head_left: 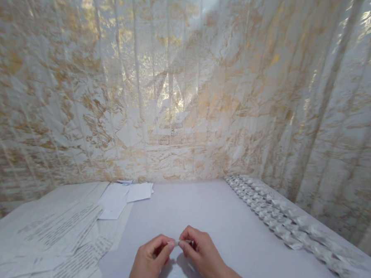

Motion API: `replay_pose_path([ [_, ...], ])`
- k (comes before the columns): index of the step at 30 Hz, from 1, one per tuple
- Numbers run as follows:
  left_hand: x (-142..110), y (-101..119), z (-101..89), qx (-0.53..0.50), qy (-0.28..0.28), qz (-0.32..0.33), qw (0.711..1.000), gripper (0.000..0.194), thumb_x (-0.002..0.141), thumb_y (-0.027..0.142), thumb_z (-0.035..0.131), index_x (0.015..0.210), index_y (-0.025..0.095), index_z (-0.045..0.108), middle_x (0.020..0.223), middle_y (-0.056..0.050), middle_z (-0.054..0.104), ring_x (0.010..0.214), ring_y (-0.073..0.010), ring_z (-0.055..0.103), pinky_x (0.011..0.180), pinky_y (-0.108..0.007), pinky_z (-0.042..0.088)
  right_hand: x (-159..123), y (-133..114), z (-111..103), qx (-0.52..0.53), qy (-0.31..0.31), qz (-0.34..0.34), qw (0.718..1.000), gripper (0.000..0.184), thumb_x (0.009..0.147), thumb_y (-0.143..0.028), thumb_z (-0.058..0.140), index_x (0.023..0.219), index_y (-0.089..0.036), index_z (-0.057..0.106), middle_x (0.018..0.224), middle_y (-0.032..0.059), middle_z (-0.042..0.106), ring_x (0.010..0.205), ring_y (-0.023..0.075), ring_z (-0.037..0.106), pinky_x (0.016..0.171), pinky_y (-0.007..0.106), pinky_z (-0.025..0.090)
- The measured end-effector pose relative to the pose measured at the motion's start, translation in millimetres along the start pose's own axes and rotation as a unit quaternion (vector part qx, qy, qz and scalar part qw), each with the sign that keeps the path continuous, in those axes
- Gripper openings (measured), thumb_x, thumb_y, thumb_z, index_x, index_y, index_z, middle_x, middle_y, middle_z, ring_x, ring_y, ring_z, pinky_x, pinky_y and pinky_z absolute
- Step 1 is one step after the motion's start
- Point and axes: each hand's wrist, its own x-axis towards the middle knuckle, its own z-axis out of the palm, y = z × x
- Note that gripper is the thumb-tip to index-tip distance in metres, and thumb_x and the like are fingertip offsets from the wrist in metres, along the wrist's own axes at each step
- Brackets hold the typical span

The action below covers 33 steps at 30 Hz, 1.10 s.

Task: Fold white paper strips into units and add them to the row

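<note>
"What was in the grip?"

"A small whitish piece [177,242], probably folded paper, though the fingers hid too much of it to be sure."

"How was it held?"

"The left hand [150,259] pinched one end between thumb and forefinger, and the right hand [203,252] pinched the other end the same way. The fingertips nearly met, with a bit of the piece showing between them."

"And where was that?"

"Over the near middle of the white table [186,209], with soft shadows below the hands."

"What lay on the left?"

"Printed sheets [59,224], overlapping at odd angles, with lines of dark text. Toward the far side, blank white slips [140,192] overlapped by their right edge."

"And on the right?"

"Long rows of greyish-white folded pieces [272,221], packed close, running from the far edge toward the near right corner, well apart from the right hand."

"Anything beyond the table?"

"A shiny covering [170,94] rose at the far side and along the right, whitish with gold-brown patterning and upright creases."
</note>
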Motion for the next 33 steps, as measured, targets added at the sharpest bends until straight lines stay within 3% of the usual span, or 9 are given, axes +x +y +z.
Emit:
replay_pose_path([
  [5, -2.7, 2.9, -4.7, 0.016, -0.014, 0.014, 1.0, 0.034, 0.088, 0.049, 0.059, 0.083, 0.021, 0.078, 0.067, 0.002, 0.062, 0.066, -0.0189, 0.055, 0.065, -0.029, 0.04, 2.1, 4.7, 0.7, 0.039, 0.003, 0.029, 0.999, 0.019, 0.094, -0.034, 0.049, 0.084, -0.021, 0.059, 0.066, -0.0044, 0.05, 0.06, 0.0146, 0.046, 0.056, 0.024, 0.037],
  [8, -4.1, 0.5, -4.8, 0.036, -0.013, 0.035, 0.999, 0.032, 0.089, 0.046, 0.058, 0.094, 0.022, 0.079, 0.075, 0.0, 0.066, 0.069, -0.0204, 0.06, 0.066, -0.029, 0.044, 3.2, 4.4, 1.4, 0.045, 0.013, 0.047, 0.998, 0.009, 0.087, -0.025, 0.051, 0.086, -0.019, 0.059, 0.068, -0.0042, 0.051, 0.061, 0.0142, 0.045, 0.057, 0.024, 0.036],
  [12, -4.5, -3.0, 0.0, 0.047, 0.005, 0.041, 0.998, 0.032, 0.088, 0.046, 0.059, 0.098, 0.02, 0.075, 0.078, -0.002, 0.068, 0.07, -0.0211, 0.061, 0.067, -0.03, 0.046, 2.7, 2.4, 3.4, 0.036, 0.025, 0.054, 0.998, 0.01, 0.079, -0.017, 0.053, 0.088, -0.019, 0.059, 0.066, -0.0064, 0.048, 0.06, 0.0134, 0.044, 0.057, 0.024, 0.032],
  [17, -5.8, -2.4, 7.1, 0.057, 0.008, 0.034, 0.998, 0.018, 0.086, 0.033, 0.053, 0.093, 0.02, 0.064, 0.064, 0.007, 0.051, 0.061, -0.0178, 0.053, 0.06, -0.028, 0.038, 1.7, 0.6, 6.5, 0.012, 0.02, 0.05, 0.998, 0.021, 0.076, -0.008, 0.051, 0.092, -0.021, 0.055, 0.064, -0.0089, 0.045, 0.058, 0.013, 0.045, 0.056, 0.023, 0.031],
  [21, -8.6, 0.4, 10.7, 0.06, 0.006, 0.032, 0.998, 0.008, 0.085, 0.026, 0.049, 0.092, 0.023, 0.054, 0.066, 0.009, 0.046, 0.061, -0.0169, 0.051, 0.061, -0.027, 0.038, 1.2, 0.0, 7.9, -0.018, 0.014, 0.036, 0.999, 0.029, 0.073, -0.004, 0.05, 0.096, -0.022, 0.053, 0.064, -0.0097, 0.044, 0.058, 0.0134, 0.046, 0.055, 0.023, 0.031],
  [33, -6.8, -1.0, 9.0, 0.079, 0.018, 0.025, 0.996, 0.011, 0.082, 0.023, 0.047, 0.093, 0.026, 0.048, 0.064, 0.011, 0.04, 0.06, -0.0172, 0.049, 0.06, -0.027, 0.035, -3.0, -4.0, 4.6, -0.125, -0.009, -0.023, 0.992, 0.037, 0.073, -0.002, 0.05, 0.104, -0.022, 0.05, 0.071, -0.0059, 0.052, 0.06, 0.0151, 0.052, 0.058, 0.023, 0.037],
])
